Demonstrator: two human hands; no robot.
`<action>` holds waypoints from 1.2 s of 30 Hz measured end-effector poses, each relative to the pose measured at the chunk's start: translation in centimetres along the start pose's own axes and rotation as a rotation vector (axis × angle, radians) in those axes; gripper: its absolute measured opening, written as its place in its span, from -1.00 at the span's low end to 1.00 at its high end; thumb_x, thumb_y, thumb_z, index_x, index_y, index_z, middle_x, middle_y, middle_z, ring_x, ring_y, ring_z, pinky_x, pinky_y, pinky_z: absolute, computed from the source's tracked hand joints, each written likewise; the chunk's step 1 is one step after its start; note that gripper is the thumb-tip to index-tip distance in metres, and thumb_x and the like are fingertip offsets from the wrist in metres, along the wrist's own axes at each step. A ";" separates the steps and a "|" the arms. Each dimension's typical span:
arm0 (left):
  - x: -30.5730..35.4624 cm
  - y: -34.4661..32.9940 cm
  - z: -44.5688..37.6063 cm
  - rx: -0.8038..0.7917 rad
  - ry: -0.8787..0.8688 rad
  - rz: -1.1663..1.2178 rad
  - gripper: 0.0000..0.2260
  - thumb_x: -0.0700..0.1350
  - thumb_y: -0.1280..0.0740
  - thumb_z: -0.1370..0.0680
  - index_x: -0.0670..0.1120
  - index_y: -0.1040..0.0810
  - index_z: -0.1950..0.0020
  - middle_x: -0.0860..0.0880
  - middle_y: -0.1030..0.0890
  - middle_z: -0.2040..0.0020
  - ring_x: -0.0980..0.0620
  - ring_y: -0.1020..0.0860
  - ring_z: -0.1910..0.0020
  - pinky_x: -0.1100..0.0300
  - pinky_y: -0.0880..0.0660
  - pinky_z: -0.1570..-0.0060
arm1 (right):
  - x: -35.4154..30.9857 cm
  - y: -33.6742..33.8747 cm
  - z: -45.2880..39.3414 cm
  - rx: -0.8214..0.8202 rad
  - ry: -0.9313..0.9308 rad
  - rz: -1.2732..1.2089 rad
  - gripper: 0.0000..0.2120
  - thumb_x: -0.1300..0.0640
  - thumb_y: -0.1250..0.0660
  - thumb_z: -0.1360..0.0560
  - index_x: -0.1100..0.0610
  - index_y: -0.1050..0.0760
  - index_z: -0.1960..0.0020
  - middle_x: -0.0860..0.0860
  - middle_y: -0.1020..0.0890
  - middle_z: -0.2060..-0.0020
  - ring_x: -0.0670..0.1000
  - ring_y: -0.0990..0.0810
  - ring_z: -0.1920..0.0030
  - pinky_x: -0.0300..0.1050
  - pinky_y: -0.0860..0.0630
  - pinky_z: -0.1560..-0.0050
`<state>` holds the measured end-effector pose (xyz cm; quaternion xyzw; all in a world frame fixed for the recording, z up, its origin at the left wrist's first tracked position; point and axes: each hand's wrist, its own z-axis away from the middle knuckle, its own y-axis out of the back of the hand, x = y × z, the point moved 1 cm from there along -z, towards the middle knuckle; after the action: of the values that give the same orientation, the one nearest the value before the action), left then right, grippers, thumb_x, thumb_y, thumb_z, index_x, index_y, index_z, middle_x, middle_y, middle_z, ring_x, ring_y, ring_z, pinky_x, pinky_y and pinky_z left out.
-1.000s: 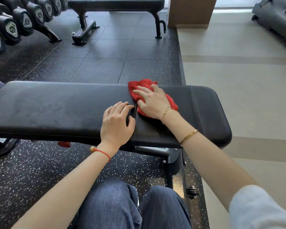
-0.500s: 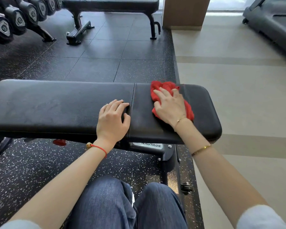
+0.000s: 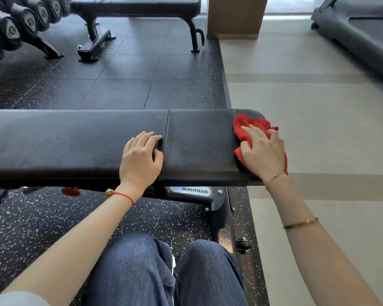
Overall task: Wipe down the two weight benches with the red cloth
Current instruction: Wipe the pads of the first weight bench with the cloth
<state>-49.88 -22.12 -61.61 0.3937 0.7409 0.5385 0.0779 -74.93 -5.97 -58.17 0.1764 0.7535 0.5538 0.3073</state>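
Note:
A black padded weight bench (image 3: 75, 142) lies across the view in front of me. My right hand (image 3: 263, 151) presses the crumpled red cloth (image 3: 249, 124) flat onto the bench's right end, where the cloth hangs over the edge. My left hand (image 3: 140, 157) rests palm down on the bench at the seam between its two pads, fingers curled and holding nothing. A second black bench (image 3: 137, 5) stands farther off at the top of the view.
A dumbbell rack (image 3: 13, 27) lines the upper left. A wooden pillar (image 3: 234, 16) rises behind the far bench, and a treadmill (image 3: 363, 29) sits at the upper right on the beige floor. My knees in jeans (image 3: 164, 272) are below the near bench.
My right hand has slid the red cloth rightward from the seam to the bench's right end. My left hand has stayed at the seam.

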 end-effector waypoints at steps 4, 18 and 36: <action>0.0 -0.1 -0.1 0.026 -0.001 -0.006 -0.67 -0.15 -0.27 -0.54 -0.03 -0.54 -0.30 -0.04 -0.56 -0.32 -0.07 -0.45 -0.39 -0.09 -0.33 -0.43 | -2.7 -0.4 0.8 -0.048 0.083 0.061 -0.52 -0.01 -0.12 -0.54 -0.10 -0.33 -0.46 -0.14 -0.33 -0.48 0.20 -0.28 -0.36 0.06 -0.21 -0.39; 0.4 0.2 -0.1 0.031 -0.004 -0.025 -0.69 -0.15 -0.26 -0.54 -0.05 -0.56 -0.27 -0.05 -0.58 -0.28 -0.07 -0.48 -0.35 -0.07 -0.36 -0.40 | -1.1 -0.9 -5.0 -0.097 0.061 0.005 -0.54 -0.01 -0.09 -0.57 -0.11 -0.32 -0.46 -0.12 -0.31 -0.49 0.23 -0.23 -0.42 0.10 -0.14 -0.43; 0.5 0.9 -0.2 0.003 0.003 0.020 -0.69 -0.11 -0.18 -0.54 -0.11 -0.54 -0.24 -0.06 -0.60 -0.26 -0.07 -0.48 -0.35 -0.01 -0.31 -0.41 | -6.2 -1.5 0.4 -0.187 0.463 -0.006 -0.50 -0.07 -0.13 -0.53 -0.18 -0.28 -0.47 -0.21 -0.30 -0.48 0.15 -0.26 -0.39 0.05 -0.18 -0.40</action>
<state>-49.86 -21.83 -60.63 0.4005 0.7378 0.5387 0.0710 -69.95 -9.94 -58.01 0.0131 0.7499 0.6458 0.1431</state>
